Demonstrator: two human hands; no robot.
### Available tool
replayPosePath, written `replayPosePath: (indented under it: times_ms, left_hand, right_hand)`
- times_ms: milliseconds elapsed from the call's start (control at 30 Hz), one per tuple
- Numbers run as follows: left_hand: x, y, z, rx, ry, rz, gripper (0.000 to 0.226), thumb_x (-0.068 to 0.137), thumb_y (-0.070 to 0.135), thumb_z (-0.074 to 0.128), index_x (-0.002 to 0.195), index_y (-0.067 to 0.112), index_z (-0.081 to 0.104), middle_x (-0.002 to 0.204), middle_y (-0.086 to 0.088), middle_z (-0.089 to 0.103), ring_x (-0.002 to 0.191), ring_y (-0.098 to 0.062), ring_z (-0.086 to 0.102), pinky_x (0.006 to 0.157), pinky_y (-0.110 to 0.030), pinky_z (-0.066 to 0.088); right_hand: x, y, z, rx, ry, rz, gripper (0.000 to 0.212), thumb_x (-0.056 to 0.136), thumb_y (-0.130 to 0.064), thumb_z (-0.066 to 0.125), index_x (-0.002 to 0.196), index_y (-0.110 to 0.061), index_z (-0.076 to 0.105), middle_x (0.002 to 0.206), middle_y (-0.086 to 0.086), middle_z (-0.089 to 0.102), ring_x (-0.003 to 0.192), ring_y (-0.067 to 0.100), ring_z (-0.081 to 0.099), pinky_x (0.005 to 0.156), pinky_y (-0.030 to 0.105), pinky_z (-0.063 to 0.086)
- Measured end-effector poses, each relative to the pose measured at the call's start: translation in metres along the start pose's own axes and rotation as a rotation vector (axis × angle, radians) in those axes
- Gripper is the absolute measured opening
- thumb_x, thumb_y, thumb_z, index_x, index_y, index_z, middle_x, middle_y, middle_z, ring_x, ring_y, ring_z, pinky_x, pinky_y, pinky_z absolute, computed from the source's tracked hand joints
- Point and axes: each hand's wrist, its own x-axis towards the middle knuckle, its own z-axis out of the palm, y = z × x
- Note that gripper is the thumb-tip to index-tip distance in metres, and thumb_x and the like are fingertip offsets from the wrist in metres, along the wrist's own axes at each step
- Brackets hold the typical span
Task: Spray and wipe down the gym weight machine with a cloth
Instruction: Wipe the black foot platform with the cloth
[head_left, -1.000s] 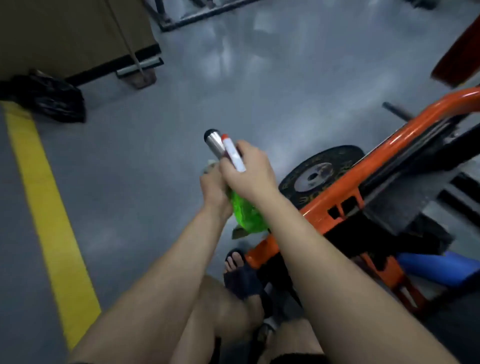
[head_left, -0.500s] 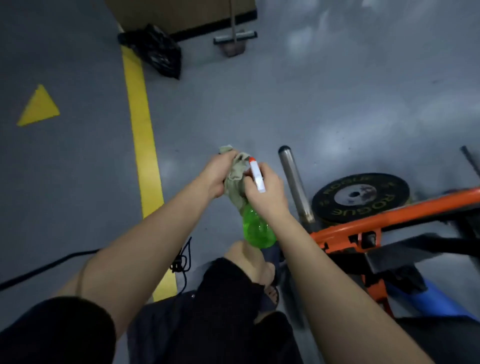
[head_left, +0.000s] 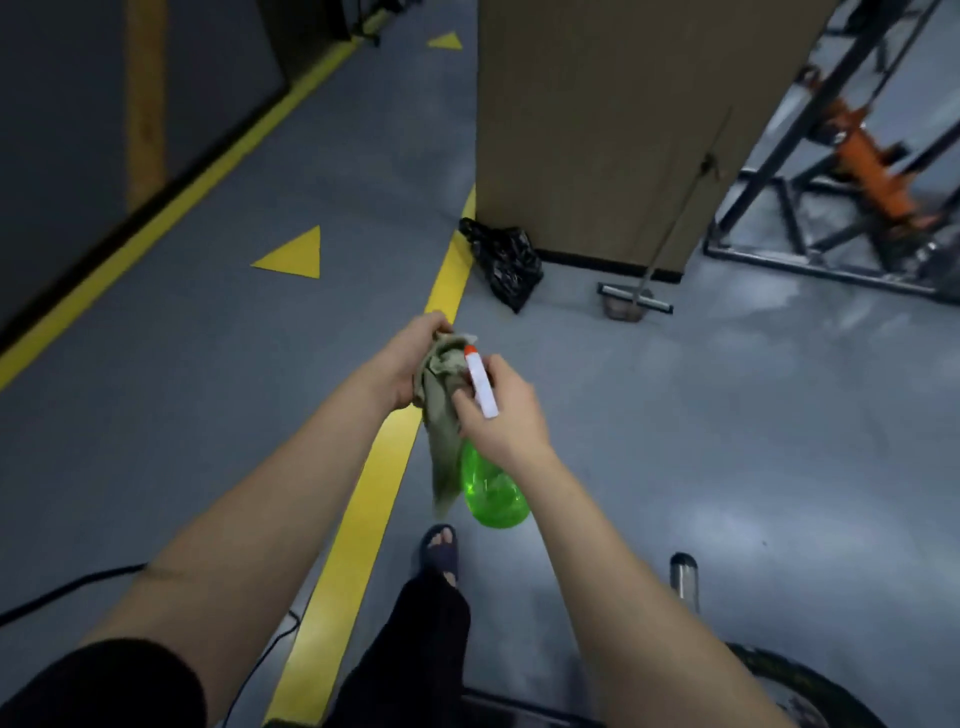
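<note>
Grey gym floor (head_left: 727, 415) all around, nothing wiped in this view. Cloth (head_left: 441, 410) hangs bunched from the left hand (head_left: 410, 364), which is clenched on its top. Green spray bottle (head_left: 491, 488) sits in the right hand (head_left: 504, 410), fingers wrapped at the neck, white trigger head (head_left: 480, 384) with its orange tip right against the cloth.

Step, as I read it: wetting the cloth, not the machine. Only a chrome peg (head_left: 684, 579) and a dark plate edge (head_left: 810, 686) of the machine show, at the lower right, behind the right forearm. Next move needs a turn right and down toward them, cloth leading.

Room: open floor ahead and right. Yellow line (head_left: 363, 519) runs underfoot, black cable (head_left: 57, 592) trails at the left, 1 sandalled foot (head_left: 440, 551) below the bottle. Brown partition (head_left: 597, 130), black bag (head_left: 501, 260) and squeegee (head_left: 634, 301) stand well apart.
</note>
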Motion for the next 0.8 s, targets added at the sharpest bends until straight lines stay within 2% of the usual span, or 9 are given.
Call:
replayPosePath:
  times_ms: [67, 200, 300, 367, 433, 500, 567, 733, 800]
  left_hand:
    - [0.036, 0.02, -0.026, 0.165, -0.046, -0.068, 0.035, 0.092, 0.033, 0.055, 0.06, 0.021, 0.05, 0.066, -0.002, 0.051, 0.055, -0.018, 0.049, 0.057, -0.029, 0.038]
    - [0.105, 0.061, -0.104, 0.138, -0.255, -0.155, 0.052, 0.095, 0.061, 0.057, 0.065, 0.019, 0.068, 0.075, -0.007, 0.066, 0.068, -0.02, 0.062, 0.064, -0.03, 0.047]
    - [0.118, 0.085, -0.19, -0.042, -0.242, -0.13, 0.052, 0.094, 0.065, 0.054, 0.089, 0.017, 0.076, 0.096, -0.01, 0.07, 0.082, -0.021, 0.068, 0.073, -0.03, 0.055]
    - [0.114, 0.102, -0.249, -0.152, -0.198, -0.053, 0.044, 0.098, 0.055, 0.057, 0.111, 0.018, 0.075, 0.115, -0.013, 0.069, 0.101, -0.023, 0.067, 0.093, -0.035, 0.056]
    - [0.102, 0.118, -0.307, -0.225, -0.116, 0.006, 0.041, 0.095, 0.045, 0.067, 0.121, 0.014, 0.07, 0.12, -0.015, 0.063, 0.106, -0.027, 0.063, 0.105, -0.04, 0.049]
    - [0.08, 0.135, -0.358, -0.305, -0.002, 0.029, 0.03, 0.094, 0.04, 0.064, 0.099, 0.011, 0.072, 0.098, -0.01, 0.064, 0.081, -0.022, 0.065, 0.084, -0.033, 0.055]
    - [0.053, 0.146, -0.405, -0.338, 0.134, 0.078, 0.04, 0.101, 0.042, 0.05, 0.084, 0.013, 0.072, 0.084, -0.008, 0.067, 0.066, -0.02, 0.065, 0.067, -0.031, 0.057]
    - [-0.042, 0.115, -0.526, -0.635, 0.5, 0.334, 0.034, 0.098, 0.04, 0.051, 0.085, 0.013, 0.067, 0.084, -0.007, 0.067, 0.064, -0.021, 0.068, 0.077, -0.037, 0.055]
    - [-0.076, 0.093, -0.551, -0.728, 0.595, 0.368, 0.031, 0.094, 0.037, 0.051, 0.083, 0.012, 0.065, 0.081, -0.006, 0.064, 0.061, -0.019, 0.066, 0.07, -0.033, 0.056]
  right_hand:
    - [0.045, -0.01, 0.023, 0.015, -0.014, -0.011, 0.009, 0.09, -0.034, 0.057, 0.093, -0.03, 0.049, 0.081, -0.006, 0.062, 0.081, 0.027, 0.062, 0.071, 0.046, 0.054]
    - [0.154, -0.047, 0.08, 0.114, -0.028, 0.009, 0.013, 0.078, -0.044, 0.051, 0.083, -0.032, 0.048, 0.067, -0.009, 0.054, 0.066, 0.018, 0.054, 0.061, 0.041, 0.047]
    - [0.218, -0.094, 0.129, 0.21, -0.154, 0.052, 0.01, 0.081, -0.031, 0.055, 0.079, -0.022, 0.055, 0.063, -0.008, 0.053, 0.061, 0.015, 0.052, 0.06, 0.035, 0.045]
    - [0.249, -0.134, 0.158, 0.243, -0.238, 0.018, 0.014, 0.087, -0.025, 0.058, 0.078, -0.015, 0.055, 0.061, -0.004, 0.055, 0.06, 0.017, 0.054, 0.061, 0.036, 0.047]
    - [0.276, -0.182, 0.186, 0.311, -0.318, -0.023, 0.019, 0.091, -0.025, 0.058, 0.078, -0.011, 0.06, 0.064, 0.005, 0.061, 0.062, 0.021, 0.06, 0.063, 0.038, 0.051]
    - [0.292, -0.227, 0.217, 0.357, -0.446, -0.028, 0.029, 0.093, -0.03, 0.057, 0.086, -0.004, 0.068, 0.071, 0.013, 0.066, 0.066, 0.022, 0.065, 0.066, 0.04, 0.056]
    - [0.3, -0.262, 0.249, 0.376, -0.587, -0.017, 0.033, 0.1, -0.028, 0.056, 0.093, 0.002, 0.069, 0.077, 0.012, 0.071, 0.069, 0.024, 0.066, 0.066, 0.043, 0.058]
    - [0.283, -0.333, 0.345, 0.336, -0.891, -0.04, 0.037, 0.104, -0.029, 0.056, 0.102, 0.006, 0.069, 0.096, 0.015, 0.076, 0.07, 0.021, 0.064, 0.069, 0.048, 0.06]
    - [0.27, -0.344, 0.381, 0.271, -1.012, -0.092, 0.032, 0.104, -0.026, 0.056, 0.102, 0.003, 0.07, 0.096, 0.013, 0.077, 0.069, 0.019, 0.062, 0.067, 0.046, 0.059]
